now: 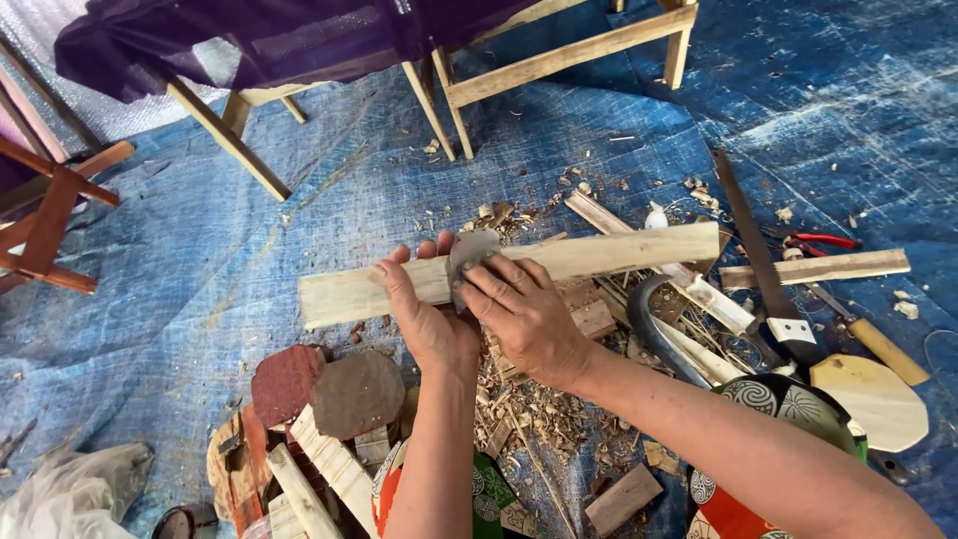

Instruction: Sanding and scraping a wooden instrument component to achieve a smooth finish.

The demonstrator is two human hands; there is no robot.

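A long pale wooden slat (609, 252) is held level in front of me. My left hand (424, 314) grips it from below near its middle, fingers wrapped over the top edge. My right hand (524, 314) presses a small grey piece, which looks like sandpaper (469, 255), against the slat's face beside the left hand. Wood shavings (529, 404) lie in a heap below both hands on the blue tarp (200, 279).
More slats (813, 269), a handsaw (758, 260), red-handled pliers (823, 241) and a wooden-handled tool (883, 349) lie at right. A flat pale cut-out (878, 399) sits near them. Reddish tiles (329, 389) and wood offcuts lie at lower left. Wooden frames (559, 55) stand behind.
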